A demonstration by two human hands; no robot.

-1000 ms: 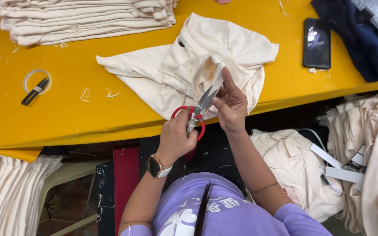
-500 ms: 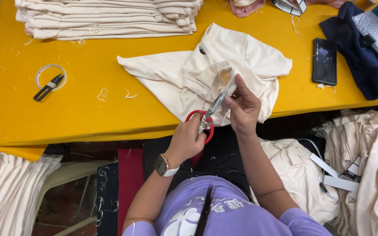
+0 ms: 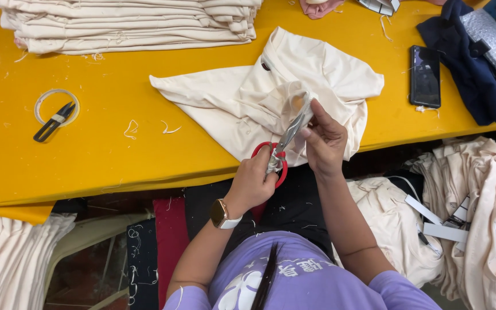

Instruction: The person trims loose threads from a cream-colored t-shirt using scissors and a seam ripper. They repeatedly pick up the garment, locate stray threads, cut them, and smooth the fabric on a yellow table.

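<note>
A cream garment (image 3: 242, 97) lies crumpled on the yellow table (image 3: 99, 161) in front of me. My left hand (image 3: 254, 182), with a watch on the wrist, grips the red handles of a pair of scissors (image 3: 279, 152). The blades point up and right into a raised fold of the cream cloth. My right hand (image 3: 325, 140) pinches that fold right at the blade tips, just above the table's near edge.
A stack of folded cream garments (image 3: 127, 23) lies at the back left. Small black thread snips (image 3: 54, 121) rest inside a ring of tape. A black phone (image 3: 425, 76) and dark blue cloth (image 3: 472, 69) sit at the right. More cream garments (image 3: 483, 218) are piled below the table's right side.
The view has shifted, so the table and garment sit lower and further right in the picture. Both hands stay at the same fold with the scissors.
</note>
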